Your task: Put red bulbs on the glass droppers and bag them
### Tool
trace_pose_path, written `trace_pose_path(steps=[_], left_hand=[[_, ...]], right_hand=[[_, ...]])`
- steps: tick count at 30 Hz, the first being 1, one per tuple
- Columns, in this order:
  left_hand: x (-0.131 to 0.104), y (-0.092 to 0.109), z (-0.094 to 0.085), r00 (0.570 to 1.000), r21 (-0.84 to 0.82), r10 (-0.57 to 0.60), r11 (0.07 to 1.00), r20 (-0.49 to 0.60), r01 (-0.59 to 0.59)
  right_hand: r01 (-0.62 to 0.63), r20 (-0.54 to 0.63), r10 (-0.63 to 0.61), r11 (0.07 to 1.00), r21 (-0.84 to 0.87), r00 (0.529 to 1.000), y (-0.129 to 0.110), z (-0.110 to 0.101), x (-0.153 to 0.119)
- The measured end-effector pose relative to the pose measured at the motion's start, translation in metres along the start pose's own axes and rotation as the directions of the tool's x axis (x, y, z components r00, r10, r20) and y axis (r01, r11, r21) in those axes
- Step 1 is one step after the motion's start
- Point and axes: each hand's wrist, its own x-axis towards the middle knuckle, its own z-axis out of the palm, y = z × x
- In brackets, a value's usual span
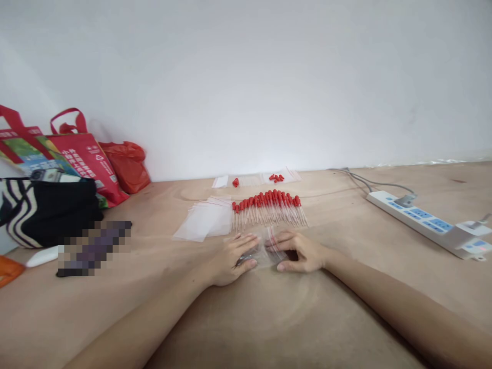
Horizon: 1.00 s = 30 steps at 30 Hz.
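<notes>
So the clear zip bag (pixel 263 260) is pinned on the tabletop (pixel 246 318) under the left hand (pixel 236 256) and right hand (pixel 298 252), fingers laid out loosely, thumbs apart. Honestly, the red-topped droppers (pixel 274 197) just beyond could get scattered if fingertips are pushed forward, and the film could be creased by uneven pressure. White Chinese characters are printed on the red shopping bag (pixel 85 154), too skewed to be read.

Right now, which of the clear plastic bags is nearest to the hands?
The clear bag between the left hand and right hand; the fanned bags lie farther away, beside the red-topped droppers.
</notes>
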Motion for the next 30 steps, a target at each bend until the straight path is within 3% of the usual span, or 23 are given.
trace_pose_path(steps=[4,8,12,14,15,16,18,19,21,23,25,30], left_hand=[[-0.003,-0.003,-0.001,0.999,-0.017,0.026,0.999,-0.026,-0.026],[-0.009,-0.011,-0.002,0.998,-0.041,0.004,0.999,-0.056,-0.007],[-0.013,-0.016,-0.004,1.0,-0.061,-0.015,0.998,-0.024,0.013],[-0.012,-0.015,-0.005,1.0,-0.071,-0.023,0.997,-0.019,0.021],[-0.012,-0.014,-0.006,0.999,-0.075,-0.025,0.997,-0.02,0.023],[-0.012,-0.013,-0.006,0.999,-0.077,-0.026,0.997,-0.021,0.024],[-0.011,-0.011,-0.007,0.999,-0.081,-0.025,0.996,-0.025,0.023],[-0.011,-0.011,-0.007,0.999,-0.083,-0.022,0.996,-0.028,0.02],[-0.011,-0.011,-0.007,0.999,-0.089,-0.013,0.996,-0.036,0.009],[-0.01,-0.011,-0.006,0.999,-0.093,0.0,0.996,-0.047,-0.004],[-0.01,-0.011,-0.005,0.999,-0.093,0.008,0.996,-0.053,-0.013],[-0.011,-0.011,-0.005,0.999,-0.084,0.001,0.996,-0.042,-0.004]], right_hand=[[0.016,0.107,-0.008,0.997,-0.073,0.994,-0.001,-0.001,0.001],[-0.019,0.098,0.024,0.998,-0.054,0.995,-0.004,-0.005,0.001],[-0.09,0.005,0.09,0.987,0.131,0.996,0.0,-0.005,-0.002],[-0.169,-0.138,0.207,0.954,0.248,0.969,0.01,-0.005,-0.001],[-0.222,-0.248,0.295,0.933,0.282,0.923,0.018,-0.006,-0.001],[-0.287,-0.367,0.388,0.91,0.3,0.845,0.027,-0.008,0.0],[-0.438,-0.611,0.522,0.848,0.299,0.594,0.052,-0.016,0.002],[-0.519,-0.671,0.565,0.8,0.303,0.48,0.065,-0.021,0.003],[-0.69,-0.744,0.595,0.677,0.258,0.306,0.09,-0.032,0.003],[-0.781,-0.758,0.593,0.596,0.187,0.271,0.11,-0.04,0.004],[-0.808,-0.739,0.612,0.566,0.162,0.281,0.122,-0.044,0.005],[-0.708,-0.708,0.656,0.629,0.321,0.262,0.128,-0.04,0.011]])
